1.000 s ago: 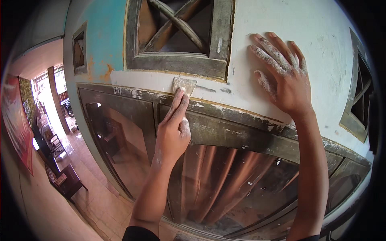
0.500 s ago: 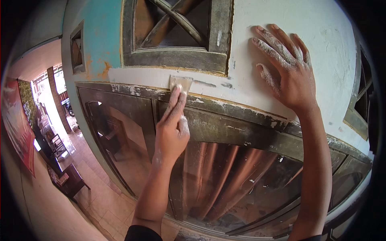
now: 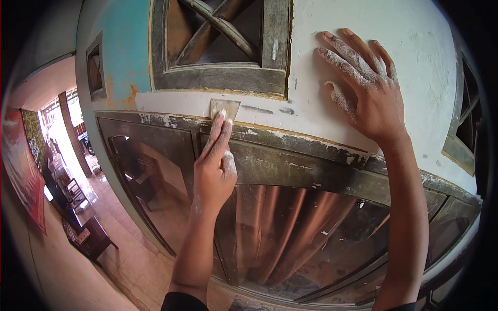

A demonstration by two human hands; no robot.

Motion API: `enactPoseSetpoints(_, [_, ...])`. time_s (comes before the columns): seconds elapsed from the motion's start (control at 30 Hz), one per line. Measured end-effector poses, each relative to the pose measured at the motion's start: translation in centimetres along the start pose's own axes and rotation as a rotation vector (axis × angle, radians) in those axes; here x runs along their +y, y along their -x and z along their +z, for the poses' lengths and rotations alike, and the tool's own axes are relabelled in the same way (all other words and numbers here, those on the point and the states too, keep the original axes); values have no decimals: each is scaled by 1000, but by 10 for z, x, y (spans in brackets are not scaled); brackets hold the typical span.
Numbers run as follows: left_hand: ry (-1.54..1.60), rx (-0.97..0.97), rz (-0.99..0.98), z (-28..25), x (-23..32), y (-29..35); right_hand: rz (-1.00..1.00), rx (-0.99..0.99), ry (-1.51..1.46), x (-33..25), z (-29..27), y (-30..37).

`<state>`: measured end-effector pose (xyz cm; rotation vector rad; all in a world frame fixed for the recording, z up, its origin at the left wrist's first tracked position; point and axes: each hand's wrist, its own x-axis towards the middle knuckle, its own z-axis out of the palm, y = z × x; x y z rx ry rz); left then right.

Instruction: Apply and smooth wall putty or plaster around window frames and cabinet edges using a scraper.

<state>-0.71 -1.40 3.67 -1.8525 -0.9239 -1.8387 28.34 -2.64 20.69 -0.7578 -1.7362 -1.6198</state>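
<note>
My left hand (image 3: 215,168) is closed round a small flat putty knife (image 3: 225,108), two fingers stretched along its blade. The blade lies against the narrow white strip of wall between a dark vent frame (image 3: 223,78) above and the wooden window frame (image 3: 301,160) below. White dust coats the fingertips. My right hand (image 3: 371,98) rests on the white wall (image 3: 420,93), fingers spread, with white powder over fingers and thumb; it holds nothing. Grey smears (image 3: 258,110) mark the wall just right of the blade.
Behind the window glass hang reddish-brown curtains (image 3: 282,223). Turquoise paint (image 3: 124,52) with rusty stains covers the wall at upper left. A second vent (image 3: 464,119) is at the right. Below left, a tiled floor (image 3: 142,269) runs past a dark table (image 3: 96,238) toward a bright doorway.
My left hand and the putty knife have shifted slightly left along the white strip. My right hand stays spread on the wall. The view has moved a little.
</note>
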Motion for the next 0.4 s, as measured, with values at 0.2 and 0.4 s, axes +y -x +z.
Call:
enactPoseSetpoints(0.2, [75,-17,-63,-3,-1,-4,-3,-3,4,1,-2,-2])
enactPoseSetpoints(0.4, [36,0,-25,-3,-6,11,-11,-28,21,0,-2,-3])
